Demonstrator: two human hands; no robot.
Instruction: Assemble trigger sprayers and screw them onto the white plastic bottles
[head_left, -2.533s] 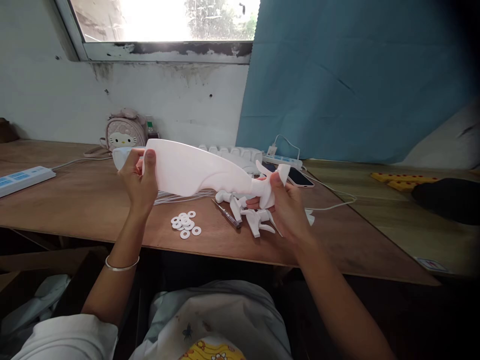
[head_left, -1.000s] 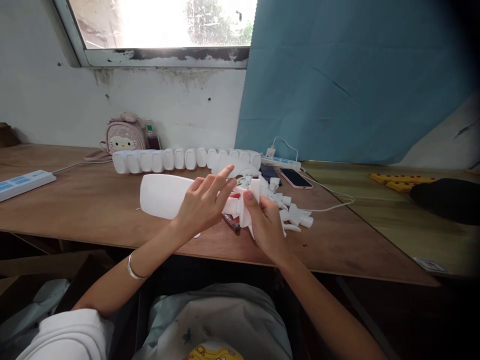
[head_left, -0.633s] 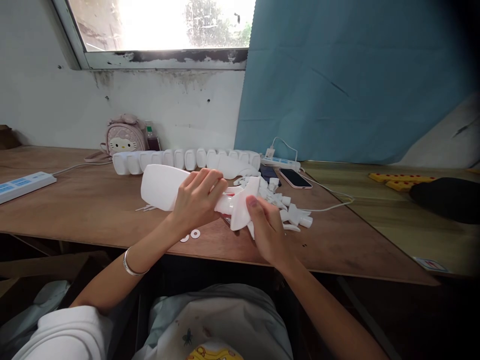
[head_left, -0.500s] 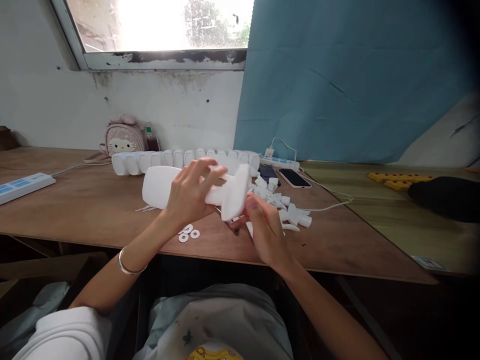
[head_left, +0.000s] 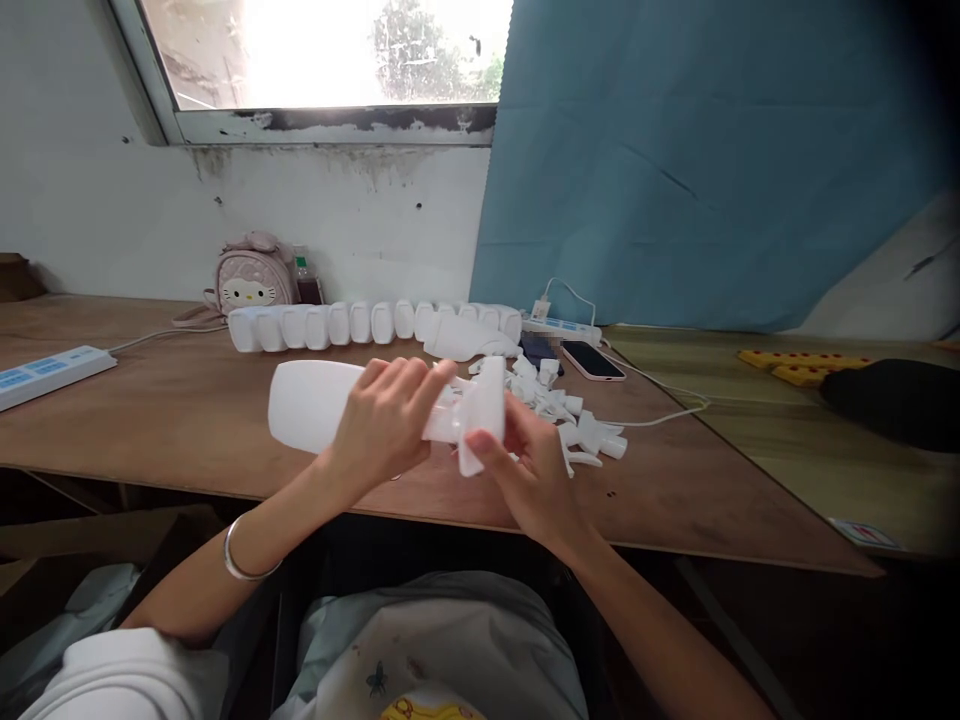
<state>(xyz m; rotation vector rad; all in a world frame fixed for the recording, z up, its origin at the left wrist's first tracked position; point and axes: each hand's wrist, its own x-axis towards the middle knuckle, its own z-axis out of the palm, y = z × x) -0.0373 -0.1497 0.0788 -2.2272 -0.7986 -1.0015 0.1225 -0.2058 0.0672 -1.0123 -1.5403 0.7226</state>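
A white spray bottle (head_left: 311,405) lies sideways in the air above the table, its base to the left. My left hand (head_left: 386,410) is wrapped round its body near the neck. At the neck end sits a white spray head (head_left: 484,410), and my right hand (head_left: 529,470) grips it with thumb and fingers. Some of those fingers are hidden behind the head. Just beyond my right hand lies a pile of loose white spray heads (head_left: 551,390), with one more head (head_left: 596,435) at its near right edge.
A row of white bottles (head_left: 337,325) lies along the back, with another bottle (head_left: 465,337) in front. A phone (head_left: 592,360), a power strip (head_left: 56,375), a pink bag (head_left: 251,275) and a white cable (head_left: 660,415) are around the brown table (head_left: 187,400).
The bottle has come down and a little left, lying more level. My right hand has shifted its grip, its thumb now across the near side of the spray head.
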